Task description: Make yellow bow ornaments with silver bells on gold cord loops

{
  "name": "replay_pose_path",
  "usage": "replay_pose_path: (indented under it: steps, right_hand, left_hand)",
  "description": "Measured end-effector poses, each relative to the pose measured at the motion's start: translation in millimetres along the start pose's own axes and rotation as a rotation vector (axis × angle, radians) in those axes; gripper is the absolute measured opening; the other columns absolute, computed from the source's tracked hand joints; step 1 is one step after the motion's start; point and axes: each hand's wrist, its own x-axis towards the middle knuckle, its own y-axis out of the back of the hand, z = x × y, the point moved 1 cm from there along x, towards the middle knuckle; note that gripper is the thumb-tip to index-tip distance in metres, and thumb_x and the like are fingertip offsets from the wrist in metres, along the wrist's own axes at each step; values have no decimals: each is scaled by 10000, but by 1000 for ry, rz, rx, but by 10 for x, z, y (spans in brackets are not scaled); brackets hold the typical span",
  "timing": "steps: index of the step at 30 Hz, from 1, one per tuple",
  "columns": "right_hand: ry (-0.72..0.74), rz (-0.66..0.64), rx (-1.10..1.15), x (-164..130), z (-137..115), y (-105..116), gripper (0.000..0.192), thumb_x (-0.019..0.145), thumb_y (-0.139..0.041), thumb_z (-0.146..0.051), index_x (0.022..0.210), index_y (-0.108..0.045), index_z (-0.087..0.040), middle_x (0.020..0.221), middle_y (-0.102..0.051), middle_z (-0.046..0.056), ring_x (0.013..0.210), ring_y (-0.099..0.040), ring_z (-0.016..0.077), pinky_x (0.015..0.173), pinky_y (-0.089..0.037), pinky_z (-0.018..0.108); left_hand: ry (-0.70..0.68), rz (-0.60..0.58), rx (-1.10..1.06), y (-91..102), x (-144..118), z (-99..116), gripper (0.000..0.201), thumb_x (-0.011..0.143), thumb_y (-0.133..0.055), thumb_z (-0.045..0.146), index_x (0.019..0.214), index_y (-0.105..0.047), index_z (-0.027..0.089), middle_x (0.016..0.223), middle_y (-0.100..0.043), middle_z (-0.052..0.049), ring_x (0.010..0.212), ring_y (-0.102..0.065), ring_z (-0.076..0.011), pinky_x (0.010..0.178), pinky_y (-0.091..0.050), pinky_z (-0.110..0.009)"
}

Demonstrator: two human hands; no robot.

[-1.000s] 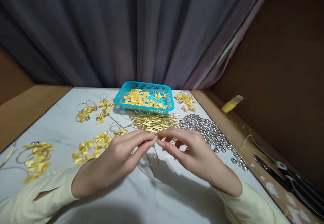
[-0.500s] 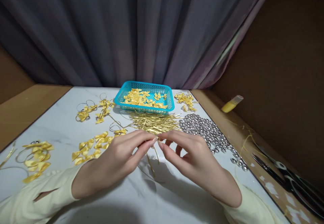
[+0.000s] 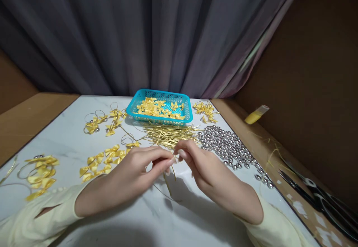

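Note:
My left hand [image 3: 140, 172] pinches a thin gold cord [image 3: 167, 184] between thumb and index finger, and its loose ends hang below the fingertips. My right hand [image 3: 207, 172] meets it there, fingers bent and closed at a small pale bit of the cord; the fingertips hide most of that spot. Just beyond both hands lies a pile of gold cords [image 3: 170, 134]. Yellow ribbon bows [image 3: 96, 161] are spread left of my left hand. To the right of my right hand is a heap of small silver bells or beads [image 3: 223, 144], too small to tell which.
A blue basket [image 3: 159, 120] with yellow bows stands at the back. Bows with looped cords [image 3: 41, 174] lie at the left, others [image 3: 205, 110] right of the basket. Black-handled scissors [image 3: 316, 193] and a yellow-filled tube [image 3: 256, 114] are on the brown right side.
My right hand has turned and curled its fingers more at the cord, drawing thumb and index finger slightly right. My left hand has shifted only a little.

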Motion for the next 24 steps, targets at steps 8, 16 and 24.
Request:
replay_pose_path:
  steps: [8, 16, 24]
  right_hand:
    - [74, -116, -105, -17, -43, 20, 132, 863, -362, -119, 768, -331, -204, 679, -427, -30, 540, -332, 99, 516, -277, 248]
    - [85, -162, -185, -18, -71, 48, 127, 777, -352, -76, 800, -429, -175, 690, -498, 9, 542, -357, 117, 504, -280, 255]
    - [119, -138, -254, -20, -54, 33, 137, 718, -349, -83, 787, -424, -176, 669, -484, 11, 522, -309, 117, 488, -249, 256]
  left_hand:
    - [197, -202, -186, 51, 56, 54, 199, 897, -493, 235, 853, -677, 175, 689, -648, 49, 634, -565, -74, 586, -406, -151]
    - [219, -238, -214, 45, 60, 61, 232, 898, -468, 247, 790, -657, 167, 666, -636, 33, 622, -557, -93, 576, -395, -176]
    - [239, -259, -243, 39, 55, 42, 237, 907, -460, 266, 798, -648, 172, 672, -624, 30, 612, -533, -93, 537, -380, -173]
